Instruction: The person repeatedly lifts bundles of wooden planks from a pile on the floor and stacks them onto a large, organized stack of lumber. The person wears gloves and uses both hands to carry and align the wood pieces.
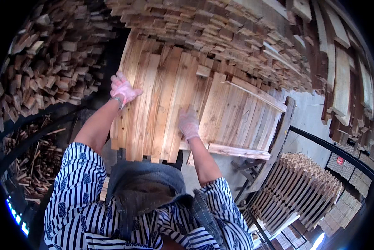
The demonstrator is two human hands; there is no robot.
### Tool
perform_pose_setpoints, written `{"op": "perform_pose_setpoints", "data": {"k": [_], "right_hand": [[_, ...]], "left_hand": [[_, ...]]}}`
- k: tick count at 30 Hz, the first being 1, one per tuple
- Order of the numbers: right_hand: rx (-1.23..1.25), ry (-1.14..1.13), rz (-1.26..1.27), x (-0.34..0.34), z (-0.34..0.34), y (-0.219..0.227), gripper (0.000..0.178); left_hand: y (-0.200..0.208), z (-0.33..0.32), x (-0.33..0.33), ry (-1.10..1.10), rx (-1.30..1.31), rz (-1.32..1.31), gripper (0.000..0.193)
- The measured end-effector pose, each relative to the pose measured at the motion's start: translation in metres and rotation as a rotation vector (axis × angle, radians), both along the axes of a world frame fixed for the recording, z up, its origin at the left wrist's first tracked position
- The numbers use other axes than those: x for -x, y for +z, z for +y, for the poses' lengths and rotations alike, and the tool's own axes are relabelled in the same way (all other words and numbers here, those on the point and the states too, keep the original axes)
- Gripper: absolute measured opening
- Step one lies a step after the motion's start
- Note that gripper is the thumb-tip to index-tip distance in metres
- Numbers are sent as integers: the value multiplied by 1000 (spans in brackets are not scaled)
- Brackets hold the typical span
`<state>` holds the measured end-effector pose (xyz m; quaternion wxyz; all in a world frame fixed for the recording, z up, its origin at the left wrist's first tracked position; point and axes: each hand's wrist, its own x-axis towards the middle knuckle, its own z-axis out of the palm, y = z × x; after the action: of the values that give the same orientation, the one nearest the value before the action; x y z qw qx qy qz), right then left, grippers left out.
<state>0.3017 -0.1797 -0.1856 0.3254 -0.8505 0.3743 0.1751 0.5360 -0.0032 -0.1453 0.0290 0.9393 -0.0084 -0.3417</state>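
One grey apron marks the near side; the planks lie side by side just beyond, lengthwise from the wearer, presumably so both ends can be reached. The right hand, gloved and blurred, is over the middle planks; whether its fingers grip or merely rest cannot be told. The left hand, gloved, sits farther out at the left edge, fingers and thumb spread, probably to steady the outer plank. To the right, a near strip and a far strip run crosswise at opposite ends of shorter boards, apparently as end battens. Beyond, stacked timber lies with ends facing the work, likely for ready access.
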Motion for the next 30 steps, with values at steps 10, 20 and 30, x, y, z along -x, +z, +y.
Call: {"op": "perform_pose_setpoints", "data": {"k": [10,20,30], "right_hand": [[159,-45,-66,27,-49,20,55],[23,-214,-52,-53,-19,-1,81],[-31,-167,-39,-63,-23,9,88]], "left_hand": [[-8,-1,-13,0,-24,-67,127],[1,-11,-3,3,-1,-22,127],[-18,23,54,18,194,-339,104]]}}
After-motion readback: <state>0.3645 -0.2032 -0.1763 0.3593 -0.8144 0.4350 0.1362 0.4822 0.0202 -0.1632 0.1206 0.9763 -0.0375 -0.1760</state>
